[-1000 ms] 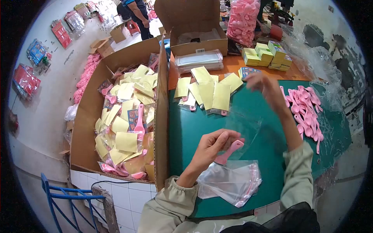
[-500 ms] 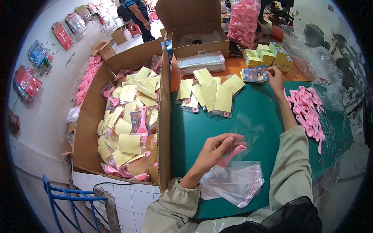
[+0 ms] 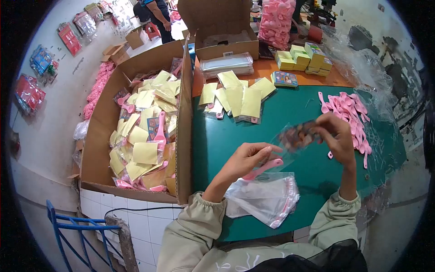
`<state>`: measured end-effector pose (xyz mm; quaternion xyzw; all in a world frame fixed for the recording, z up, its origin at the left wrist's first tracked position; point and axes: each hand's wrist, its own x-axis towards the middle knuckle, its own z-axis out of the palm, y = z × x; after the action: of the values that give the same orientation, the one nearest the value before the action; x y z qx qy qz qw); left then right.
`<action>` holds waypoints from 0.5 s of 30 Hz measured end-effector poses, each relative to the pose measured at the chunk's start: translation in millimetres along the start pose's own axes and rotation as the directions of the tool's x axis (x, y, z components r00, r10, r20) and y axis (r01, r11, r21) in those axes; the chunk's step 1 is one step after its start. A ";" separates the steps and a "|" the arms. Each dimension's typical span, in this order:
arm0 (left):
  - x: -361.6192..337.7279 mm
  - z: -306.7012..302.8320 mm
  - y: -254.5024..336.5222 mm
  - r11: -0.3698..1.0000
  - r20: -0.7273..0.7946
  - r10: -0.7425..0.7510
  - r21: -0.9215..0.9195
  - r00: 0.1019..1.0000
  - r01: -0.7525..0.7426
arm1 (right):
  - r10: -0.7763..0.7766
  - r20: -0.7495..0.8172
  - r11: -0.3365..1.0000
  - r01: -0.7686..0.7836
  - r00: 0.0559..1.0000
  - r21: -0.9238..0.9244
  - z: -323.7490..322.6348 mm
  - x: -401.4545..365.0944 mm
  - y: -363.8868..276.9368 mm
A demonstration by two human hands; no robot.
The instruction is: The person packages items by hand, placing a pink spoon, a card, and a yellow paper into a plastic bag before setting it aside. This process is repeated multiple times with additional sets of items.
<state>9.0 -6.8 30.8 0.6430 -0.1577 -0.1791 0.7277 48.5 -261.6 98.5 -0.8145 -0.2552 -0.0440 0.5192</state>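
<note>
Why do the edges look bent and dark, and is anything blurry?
Head view: fisheye lens bends the green table and blackens the corners; the printed card in the right hand is blurred; the left hand and pink scoop look sharp.

One pink spoon (image 3: 265, 167) is pinched in the left hand (image 3: 247, 159) and one printed card (image 3: 299, 135) in the right hand (image 3: 337, 136) — two hands, one item each. At 6 o'clock lies one stack of clear bags (image 3: 265, 197). At 3 o'clock is one heap of loose spoons (image 3: 351, 115), too many to count. Toward 12 o'clock lie about seven yellow-backed packets (image 3: 240, 99), with one card pile (image 3: 284, 78) at 1 o'clock. There are two cardboard boxes — one small box (image 3: 226, 50) at 12 o'clock and one large box (image 3: 97, 136) at 9 o'clock holding dozens more packets.
</note>
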 end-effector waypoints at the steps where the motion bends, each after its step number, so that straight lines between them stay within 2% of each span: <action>1: 0.4 1.4 1.0 1.000 -0.010 0.007 -0.003 1.000 -0.007 | 0.031 -0.167 0.991 -0.008 0.985 0.137 5.4 -1.1 0.1; 4: 2.6 3.5 3.4 1.000 -0.026 0.025 -0.008 0.999 -0.026 | 0.002 -0.195 0.970 0.045 0.981 0.239 3.4 -7.5 0.2; 8: 6.5 -0.3 -0.5 0.998 -0.044 0.006 0.062 0.999 -0.004 | 0.030 -0.029 0.999 -0.031 0.999 -0.031 -0.3 -10.6 -4.3; 12: 8.1 4.6 -4.1 0.986 -0.019 0.029 0.162 0.999 -0.026 | 0.081 0.119 0.997 -0.082 0.990 -0.001 2.3 -11.9 -3.7; 15: 5.6 8.2 11.2 0.917 -0.011 -0.091 0.389 0.996 0.088 | 0.180 0.266 0.983 -0.183 0.947 -0.016 6.8 -13.3 -9.2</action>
<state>10.9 -15.4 42.9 0.7804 -0.1632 -0.1800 0.5762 31.5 -257.6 98.5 -0.8307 -0.2469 0.1148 0.4856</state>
